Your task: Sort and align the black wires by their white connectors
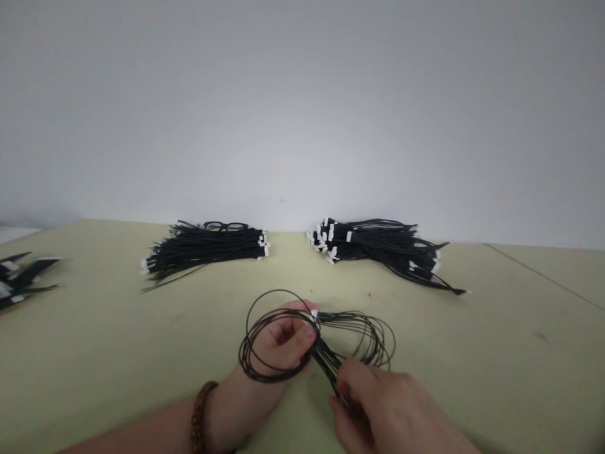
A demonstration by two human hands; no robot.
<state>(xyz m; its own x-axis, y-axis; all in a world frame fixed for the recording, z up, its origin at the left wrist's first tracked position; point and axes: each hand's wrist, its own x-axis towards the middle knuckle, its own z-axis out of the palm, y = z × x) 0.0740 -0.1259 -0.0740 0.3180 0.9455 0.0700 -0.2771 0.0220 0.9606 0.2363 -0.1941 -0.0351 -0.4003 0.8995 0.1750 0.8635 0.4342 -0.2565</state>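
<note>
- The bundle of thin black wires [331, 356] was at about six o'clock, close in front of the person and held between both hands; it seemed to sit just above the table, though I could not tell if it touched.
- The left hand [278, 340] was clenched on the bundle, with the thumb pressed across the strands. Loops passed around the hand, which seemed to keep the coil gathered and stop it springing loose.
- A wooden bead bracelet [199, 419] circled the left wrist, just behind the loops.
- The right hand [387, 410] was grasping the strands lower down, towards five o'clock. The fingers pinched them together, apparently keeping the wires taut between the two hands.
- A small white connector [314, 313] stuck out from the bundle at the top of the left hand, with the wires looping out to either side.
- A pile of matching wires [203, 246] lay at about eleven o'clock, and a second pile [373, 246] lay at about one o'clock. The white ends in each pile were turned mostly towards the middle, as if the wires had been laid in line on purpose.
- Black glasses [225, 226] rested at the far side of the eleven o'clock pile.
- A smaller, blurred heap of wires [19, 277] lay at about nine o'clock on the pale green table [118, 328].
</note>
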